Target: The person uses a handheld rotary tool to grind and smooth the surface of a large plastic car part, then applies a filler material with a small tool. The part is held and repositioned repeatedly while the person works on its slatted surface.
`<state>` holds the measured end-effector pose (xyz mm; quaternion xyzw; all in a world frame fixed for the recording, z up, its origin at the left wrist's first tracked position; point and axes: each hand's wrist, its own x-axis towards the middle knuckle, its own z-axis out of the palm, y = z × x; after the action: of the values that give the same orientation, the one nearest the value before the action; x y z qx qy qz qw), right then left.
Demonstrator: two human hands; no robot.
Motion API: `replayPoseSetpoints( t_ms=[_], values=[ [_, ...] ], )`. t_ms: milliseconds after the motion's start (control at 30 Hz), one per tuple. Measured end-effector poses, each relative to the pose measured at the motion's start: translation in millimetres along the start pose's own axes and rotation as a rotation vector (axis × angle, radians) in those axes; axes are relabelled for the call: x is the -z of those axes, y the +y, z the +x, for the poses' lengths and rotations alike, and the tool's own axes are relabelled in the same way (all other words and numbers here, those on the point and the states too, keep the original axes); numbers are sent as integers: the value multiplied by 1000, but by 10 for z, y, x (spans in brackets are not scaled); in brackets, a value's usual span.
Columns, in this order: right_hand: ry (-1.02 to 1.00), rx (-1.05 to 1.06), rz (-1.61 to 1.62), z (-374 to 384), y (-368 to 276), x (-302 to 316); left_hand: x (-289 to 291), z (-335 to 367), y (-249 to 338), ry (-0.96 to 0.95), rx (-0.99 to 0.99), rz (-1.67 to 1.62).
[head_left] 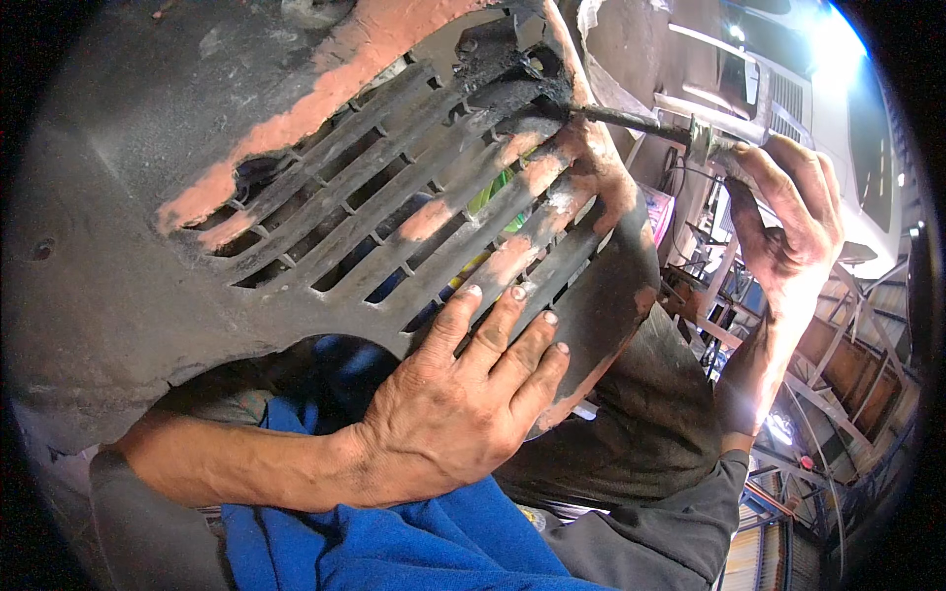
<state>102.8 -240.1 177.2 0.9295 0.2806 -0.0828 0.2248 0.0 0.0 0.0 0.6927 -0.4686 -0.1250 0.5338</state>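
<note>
A dark plastic vehicle panel (89, 286) with a slotted grille (340, 182) spreads in front of me, tilted. Salmon-coloured patches (286, 123) run along its upper edge and over some bars. My left hand (448, 404) lies palm down on the lower bars, fingers spread, gripping nothing. At the right, my right hand (788, 212) has its thumb and fingers closed around the handle of a thin rod-like tool, perhaps a soldering iron (636, 120). The rod's far end meets the blackened, rough upper corner (522, 84) of the grille.
Blue cloth (394, 542) and dark clothing lie below the panel. A rounded opening (315, 369) sits beside my left forearm. White vehicle bodywork (843, 118), a bright lamp and metal framework (838, 394) stand to the right.
</note>
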Motion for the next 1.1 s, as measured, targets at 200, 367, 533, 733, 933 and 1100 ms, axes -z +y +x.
replayPoseSetpoints(
  t_ms=[200, 367, 533, 733, 933, 1100],
  values=[
    [134, -35, 95, -84, 65, -192, 147, 83, 119, -87, 31, 93],
    [89, -4, -21, -334, 210, -30, -266, 212, 196, 39, -38, 66],
    [-35, -30, 33, -23, 1, 30, -3, -39, -19, 1, -47, -46],
    [-44, 9, 38, 48, 18, 55, -4, -80, 11, 32, -34, -22],
    [-46, 3, 94, 70, 50, 40, 21, -35, -55, 23, -39, -26],
    [10, 33, 68, 116, 42, 18, 3, -23, -7, 40, -21, -35]
  ],
)
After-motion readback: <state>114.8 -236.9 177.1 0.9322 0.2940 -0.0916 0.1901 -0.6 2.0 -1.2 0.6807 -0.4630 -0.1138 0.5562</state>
